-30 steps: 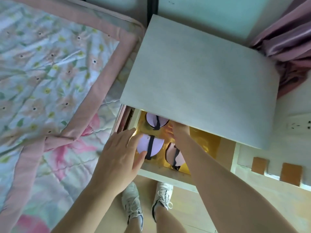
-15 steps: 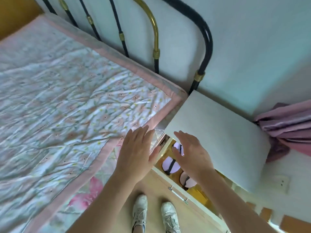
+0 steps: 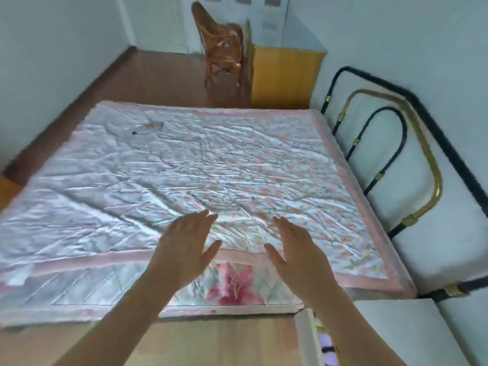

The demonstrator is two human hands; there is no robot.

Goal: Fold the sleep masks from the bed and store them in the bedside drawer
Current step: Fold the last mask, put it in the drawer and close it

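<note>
A floral quilt covers the bed (image 3: 184,167). One pale sleep mask (image 3: 149,127) with a dark strap lies far off near the bed's back left corner. My left hand (image 3: 184,249) and my right hand (image 3: 295,252) hover over the near edge of the bed, palms down, fingers spread, holding nothing. At the bottom right the bedside drawer (image 3: 307,336) stands open, and a lilac folded mask (image 3: 327,348) with a black strap shows inside it, partly hidden by my right forearm.
The white top of the bedside cabinet (image 3: 401,331) sits at the bottom right. A black and brass headboard (image 3: 412,154) runs along the right wall. A wicker chair (image 3: 223,52) and a yellow cabinet (image 3: 284,77) stand beyond the bed. Wooden floor (image 3: 184,344) lies below my arms.
My view has swung up from the drawer to the whole bed. Both hands have left the drawer and moved out over the bed's near edge, empty.
</note>
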